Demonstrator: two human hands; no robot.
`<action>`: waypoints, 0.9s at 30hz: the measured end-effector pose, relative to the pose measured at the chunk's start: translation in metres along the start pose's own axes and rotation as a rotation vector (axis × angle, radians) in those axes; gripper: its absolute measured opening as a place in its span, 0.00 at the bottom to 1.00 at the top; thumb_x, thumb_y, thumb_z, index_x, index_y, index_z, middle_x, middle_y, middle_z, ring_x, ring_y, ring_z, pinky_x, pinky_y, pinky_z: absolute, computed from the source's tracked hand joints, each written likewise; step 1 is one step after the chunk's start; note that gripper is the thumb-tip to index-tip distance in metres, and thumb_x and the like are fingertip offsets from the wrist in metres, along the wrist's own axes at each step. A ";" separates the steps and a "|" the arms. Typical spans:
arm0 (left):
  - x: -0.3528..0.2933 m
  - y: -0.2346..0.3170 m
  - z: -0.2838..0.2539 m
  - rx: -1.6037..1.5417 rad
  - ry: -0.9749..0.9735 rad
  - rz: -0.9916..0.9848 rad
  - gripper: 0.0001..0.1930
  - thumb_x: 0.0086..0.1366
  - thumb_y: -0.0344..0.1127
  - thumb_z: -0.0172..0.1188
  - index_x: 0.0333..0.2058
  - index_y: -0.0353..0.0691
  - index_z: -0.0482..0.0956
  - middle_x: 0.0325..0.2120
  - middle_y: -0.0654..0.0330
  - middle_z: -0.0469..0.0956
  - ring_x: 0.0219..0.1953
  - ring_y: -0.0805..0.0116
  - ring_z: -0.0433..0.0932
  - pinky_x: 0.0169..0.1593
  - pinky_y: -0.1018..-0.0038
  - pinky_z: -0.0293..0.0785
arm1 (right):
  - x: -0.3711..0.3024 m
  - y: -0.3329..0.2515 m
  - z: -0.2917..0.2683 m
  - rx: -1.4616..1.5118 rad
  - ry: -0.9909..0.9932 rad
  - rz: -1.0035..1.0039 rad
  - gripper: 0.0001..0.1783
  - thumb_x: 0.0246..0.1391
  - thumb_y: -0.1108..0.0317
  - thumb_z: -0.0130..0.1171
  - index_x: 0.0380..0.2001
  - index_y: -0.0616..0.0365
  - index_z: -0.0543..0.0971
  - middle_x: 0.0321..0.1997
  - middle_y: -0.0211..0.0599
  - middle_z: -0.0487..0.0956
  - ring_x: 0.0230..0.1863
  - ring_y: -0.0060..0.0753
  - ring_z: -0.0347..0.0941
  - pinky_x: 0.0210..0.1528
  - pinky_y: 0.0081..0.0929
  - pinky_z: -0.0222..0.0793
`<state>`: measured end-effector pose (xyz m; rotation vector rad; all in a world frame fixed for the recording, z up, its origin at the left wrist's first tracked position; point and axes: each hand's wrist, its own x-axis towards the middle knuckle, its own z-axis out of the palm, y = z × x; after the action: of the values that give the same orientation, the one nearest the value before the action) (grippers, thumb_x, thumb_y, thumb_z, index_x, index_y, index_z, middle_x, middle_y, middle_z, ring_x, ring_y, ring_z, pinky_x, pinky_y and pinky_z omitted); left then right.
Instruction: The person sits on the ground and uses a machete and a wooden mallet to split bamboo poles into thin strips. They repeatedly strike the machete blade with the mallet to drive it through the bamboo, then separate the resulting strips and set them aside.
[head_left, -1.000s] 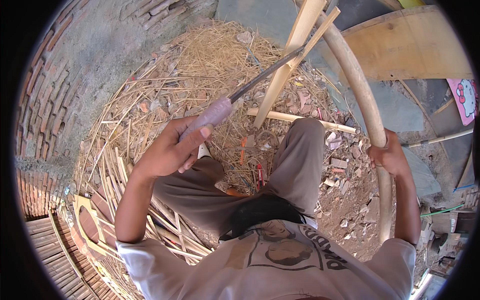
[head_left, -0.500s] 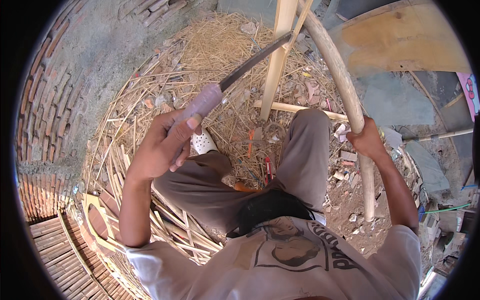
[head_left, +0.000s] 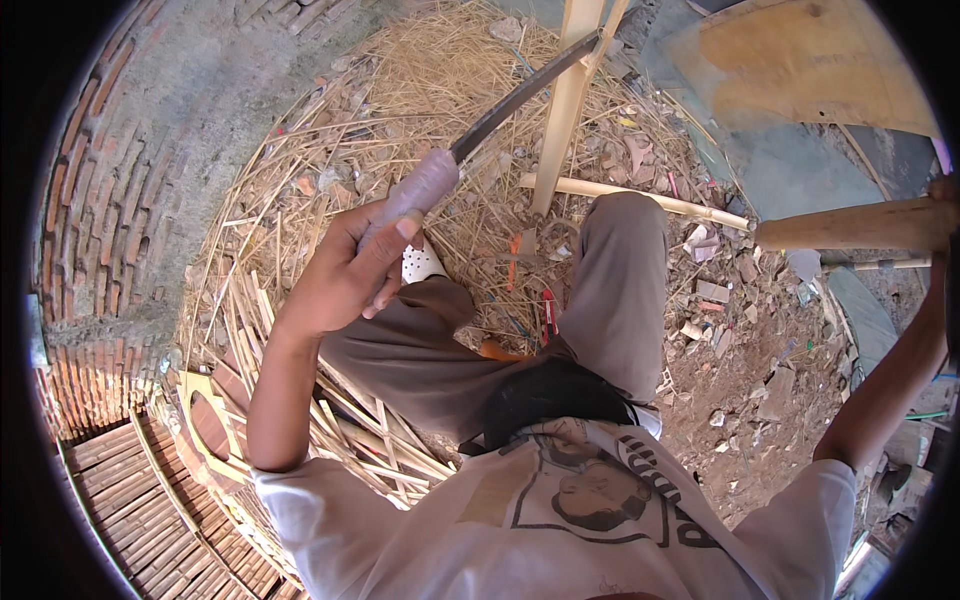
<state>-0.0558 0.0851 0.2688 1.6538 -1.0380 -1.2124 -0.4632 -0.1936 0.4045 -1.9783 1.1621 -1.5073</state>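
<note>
Swung out toward the right rim, the thick wooden stick (head_left: 850,226), which half a second ago slanted beside the upright bamboo, now lies roughly level in the air, well apart from it. At its outer end the right hand (head_left: 941,190), partly lost in the dark edge, is wrapped around it. Far to the other side, the left hand (head_left: 350,265) is closed on the wrapped handle of a knife (head_left: 478,136), thumb along the top. The knife's blade runs up and away from that hand, its far end set in a split of the pale bamboo piece (head_left: 561,120), which stands beyond both hands, between them, touched by neither. Its lower end meets the littered ground near a bamboo strip (head_left: 650,200).
</note>
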 end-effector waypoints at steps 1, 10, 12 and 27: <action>-0.002 0.000 0.003 0.002 0.021 -0.017 0.18 0.73 0.48 0.52 0.35 0.37 0.74 0.09 0.69 0.65 0.09 0.82 0.61 0.14 0.82 0.55 | -0.031 0.051 0.041 -0.084 -0.148 0.133 0.15 0.41 0.66 0.65 0.29 0.64 0.73 0.20 0.41 0.76 0.19 0.33 0.74 0.20 0.29 0.71; 0.001 -0.037 -0.001 0.077 0.006 -0.184 0.19 0.72 0.50 0.52 0.33 0.38 0.72 0.11 0.69 0.65 0.12 0.82 0.63 0.17 0.80 0.57 | -0.089 0.085 0.068 -0.173 -0.825 0.663 0.30 0.40 0.78 0.60 0.51 0.75 0.69 0.24 0.35 0.74 0.18 0.26 0.69 0.19 0.28 0.66; 0.001 -0.043 0.008 0.038 0.026 -0.162 0.19 0.72 0.51 0.52 0.33 0.39 0.72 0.11 0.69 0.65 0.12 0.82 0.63 0.17 0.80 0.57 | -0.055 0.054 0.036 -0.192 -0.700 0.517 0.25 0.45 0.76 0.59 0.48 0.72 0.69 0.25 0.34 0.73 0.19 0.24 0.67 0.19 0.27 0.65; 0.012 -0.026 0.027 0.141 -0.003 -0.247 0.21 0.71 0.51 0.53 0.35 0.35 0.76 0.14 0.67 0.68 0.16 0.78 0.67 0.22 0.76 0.63 | -0.250 0.234 0.145 -0.148 -0.969 0.788 0.19 0.40 0.75 0.63 0.38 0.72 0.74 0.25 0.43 0.77 0.19 0.31 0.74 0.22 0.31 0.71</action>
<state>-0.0760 0.0783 0.2351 1.9353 -0.9608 -1.3250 -0.4358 -0.1535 0.0353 -1.6375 1.3168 -0.0334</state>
